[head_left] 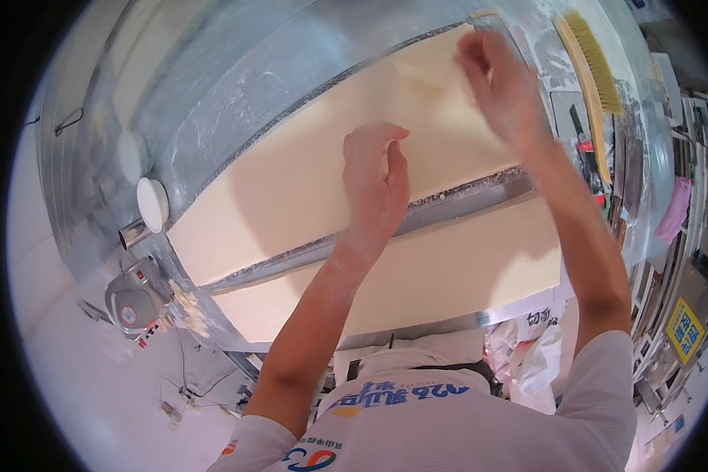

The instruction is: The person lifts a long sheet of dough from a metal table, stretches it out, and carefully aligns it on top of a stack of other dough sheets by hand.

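Observation:
A long, pale dough sheet (275, 204) lies across the metal worktop. A narrower dough sheet (440, 271) runs alongside it, closer to me. My left hand (374, 177) is over the middle of the far sheet, its fingers curled in toward the thumb. Near that sheet's right end is my right hand (503, 90), with closed, slightly blurred fingers. What either hand holds, if anything, is hidden. A pale, smeared patch shows on or above the dough between the hands. Whether the hands touch the sheet I cannot tell.
A wooden brush (586, 82) with yellowish bristles lies at the right, next to knives (629, 169) and a scraper (565, 114). At the left are a white round object (153, 204), a metal machine (138, 299) and dough scraps (187, 307). White flour marks the worktop (236, 102).

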Demonstrator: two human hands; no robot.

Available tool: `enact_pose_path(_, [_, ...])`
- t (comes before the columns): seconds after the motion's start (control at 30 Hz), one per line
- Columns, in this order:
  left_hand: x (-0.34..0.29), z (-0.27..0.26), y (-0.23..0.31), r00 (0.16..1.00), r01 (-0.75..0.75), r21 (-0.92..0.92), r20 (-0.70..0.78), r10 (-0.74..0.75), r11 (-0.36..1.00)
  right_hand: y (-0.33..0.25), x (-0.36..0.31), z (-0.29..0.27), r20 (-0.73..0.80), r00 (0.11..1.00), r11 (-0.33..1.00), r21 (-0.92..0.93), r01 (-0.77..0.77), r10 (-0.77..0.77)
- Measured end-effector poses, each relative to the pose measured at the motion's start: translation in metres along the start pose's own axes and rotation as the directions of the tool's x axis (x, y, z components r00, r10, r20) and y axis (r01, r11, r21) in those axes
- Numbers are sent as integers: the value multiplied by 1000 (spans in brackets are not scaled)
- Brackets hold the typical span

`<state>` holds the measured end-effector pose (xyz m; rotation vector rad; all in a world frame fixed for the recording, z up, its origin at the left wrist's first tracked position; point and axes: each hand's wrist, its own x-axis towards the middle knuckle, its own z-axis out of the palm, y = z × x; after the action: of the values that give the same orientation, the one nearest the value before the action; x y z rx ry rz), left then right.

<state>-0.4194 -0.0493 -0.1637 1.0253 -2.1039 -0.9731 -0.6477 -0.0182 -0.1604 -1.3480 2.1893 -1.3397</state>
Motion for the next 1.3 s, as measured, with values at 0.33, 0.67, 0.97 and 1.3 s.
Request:
enact_pose_path(0.33, [10, 54, 20, 949, -177, -58, 255, 186, 983, 34, -19, -53, -80, 945, 944, -69, -322, 317])
enact_pose_path(0.67, [-5, 101, 36, 902, -237, 14, 373, 215, 971, 5, -125, -58, -62, 817, 790, 304, -532, 574])
enact_pose_path(0.97, [-5, 102, 36, 896, -302, 31, 351, 272, 953, 8, -127, -63, 22, 807, 705, 472, -529, 590])
enact_pose_path(1.3, [-5, 97, 44, 946, -4, -79, 324, 30, 997, 0, -130, -57, 48, 792, 694, 453, -560, 609])
